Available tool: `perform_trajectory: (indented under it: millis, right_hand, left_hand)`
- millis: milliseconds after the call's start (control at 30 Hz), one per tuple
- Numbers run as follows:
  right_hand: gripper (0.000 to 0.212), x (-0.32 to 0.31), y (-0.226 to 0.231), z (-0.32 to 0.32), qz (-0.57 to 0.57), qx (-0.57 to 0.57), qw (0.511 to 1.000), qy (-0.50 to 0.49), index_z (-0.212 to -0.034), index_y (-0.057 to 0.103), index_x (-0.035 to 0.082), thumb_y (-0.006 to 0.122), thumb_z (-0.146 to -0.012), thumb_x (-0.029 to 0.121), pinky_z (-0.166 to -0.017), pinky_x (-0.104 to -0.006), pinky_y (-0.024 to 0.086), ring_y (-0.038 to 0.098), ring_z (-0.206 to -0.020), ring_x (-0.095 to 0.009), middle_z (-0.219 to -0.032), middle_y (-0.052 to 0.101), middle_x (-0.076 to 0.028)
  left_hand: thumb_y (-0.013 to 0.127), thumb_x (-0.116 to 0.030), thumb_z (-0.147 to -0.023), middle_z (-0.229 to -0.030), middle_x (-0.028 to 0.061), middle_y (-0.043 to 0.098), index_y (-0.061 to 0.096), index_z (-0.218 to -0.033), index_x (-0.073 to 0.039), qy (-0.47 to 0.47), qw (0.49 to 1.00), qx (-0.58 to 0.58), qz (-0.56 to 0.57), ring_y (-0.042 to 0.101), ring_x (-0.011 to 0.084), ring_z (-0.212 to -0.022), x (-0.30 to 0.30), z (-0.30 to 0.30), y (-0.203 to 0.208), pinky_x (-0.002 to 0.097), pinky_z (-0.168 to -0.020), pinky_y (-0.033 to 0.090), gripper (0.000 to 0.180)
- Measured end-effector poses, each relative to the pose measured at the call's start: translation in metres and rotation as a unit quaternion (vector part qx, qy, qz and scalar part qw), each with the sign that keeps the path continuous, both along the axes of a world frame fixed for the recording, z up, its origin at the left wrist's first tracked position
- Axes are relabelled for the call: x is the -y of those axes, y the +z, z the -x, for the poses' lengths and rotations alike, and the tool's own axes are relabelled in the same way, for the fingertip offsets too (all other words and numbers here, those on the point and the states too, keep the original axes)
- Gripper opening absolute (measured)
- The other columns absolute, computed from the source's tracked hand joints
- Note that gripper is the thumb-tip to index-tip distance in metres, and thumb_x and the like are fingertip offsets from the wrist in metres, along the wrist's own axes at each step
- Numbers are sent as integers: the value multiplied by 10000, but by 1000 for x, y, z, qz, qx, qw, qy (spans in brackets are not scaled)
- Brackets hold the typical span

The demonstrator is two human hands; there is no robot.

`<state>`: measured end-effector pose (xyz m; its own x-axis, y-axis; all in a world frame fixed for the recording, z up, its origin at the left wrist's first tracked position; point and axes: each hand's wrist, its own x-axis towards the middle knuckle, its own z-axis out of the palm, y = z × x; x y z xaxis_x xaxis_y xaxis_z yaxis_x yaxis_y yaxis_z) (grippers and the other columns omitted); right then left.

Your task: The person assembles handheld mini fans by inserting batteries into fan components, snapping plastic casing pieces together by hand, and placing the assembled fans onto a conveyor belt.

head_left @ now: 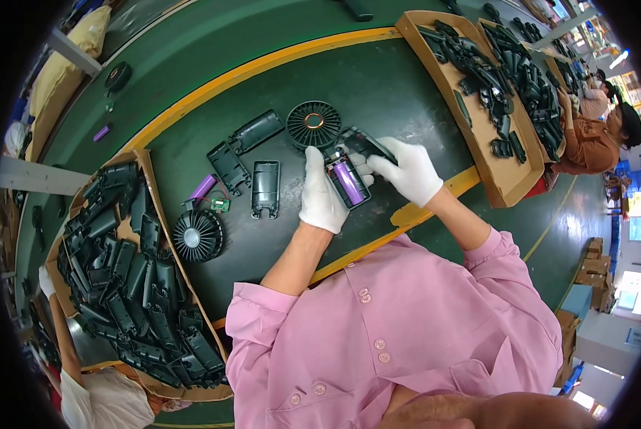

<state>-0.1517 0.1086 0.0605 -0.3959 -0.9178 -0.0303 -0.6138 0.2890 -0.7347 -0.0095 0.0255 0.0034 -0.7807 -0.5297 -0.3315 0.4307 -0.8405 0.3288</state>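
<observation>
My left hand [320,200], in a white glove, is closed around the handle of a small black handheld fan [313,125]. The handle lies open, showing a purple cylindrical battery [347,184] and some wiring. My right hand [413,174], also gloved, grips a dark plastic handle cover [363,141] tilted just above the handle's right side. Left of my hands lie loose black handle shells [265,187]. Beyond them, a second round fan head [197,234] rests beside another purple battery [204,186] and a small green circuit board [220,205].
A cardboard box [185,275] heaped with black shells stands at left; cardboard trays [486,175] of dark parts sit at right. A yellow strip [263,64] separates the table from a green belt-like surface. Co-workers [599,139] are at far right and lower left.
</observation>
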Motion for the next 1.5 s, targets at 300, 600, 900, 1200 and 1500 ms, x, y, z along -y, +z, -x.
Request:
perform_trajectory:
  millis: [300, 600, 900, 1200, 1500]
  right_hand:
    - [595, 1, 1, -5, -139, 66, 984, 92, -1273, 483, -35, 659, -813, 298, -702, -333, 529, 657, -737, -209, -840, 644, -159]
    - [833, -3, 35, -28, -37, -226, 965, 127, -1391, 332, -1, 704, -732, 349, -603, -425, 540, 654, -617, -376, -679, 645, -202]
    - [845, 10, 32, -29, -110, -325, 916, 206, -1432, 333, 74, 692, -734, 388, -501, -410, 507, 612, -495, -333, -560, 592, -151]
    - [972, 4, 19, -16, -115, -341, 893, 269, -1409, 281, -54, 715, -738, 500, -486, -380, 494, 622, -525, -309, -677, 622, -153]
    - [1018, -7, 2, -13, -91, -292, 911, 275, -1411, 249, -80, 751, -717, 471, -541, -367, 510, 649, -619, -310, -751, 637, -157]
  left_hand:
    - [343, -655, -933, -1033, 75, 623, 574, -1125, -98, 12, 999, -44, 2, 599, 209, -963, 1, 2, -1, 377, -882, 485, 633]
    - [319, -662, -933, -1183, 130, 551, 472, -1248, -77, 45, 998, -30, 6, 552, 268, -1098, 1, 3, 15, 431, -973, 440, 682]
    - [276, -780, -853, -1082, 129, 568, 445, -1219, -72, -9, 998, -56, 22, 556, 256, -1043, -1, 9, -18, 402, -951, 443, 814]
    - [471, -568, -934, -1135, 109, 553, 442, -1191, -102, -15, 996, -84, 33, 545, 243, -1091, -9, 10, -14, 423, -979, 436, 532]
    - [662, -228, -901, -1033, 51, 575, 463, -1126, -49, 41, 989, 29, 142, 555, 123, -928, -15, 10, -8, 289, -848, 473, 350]
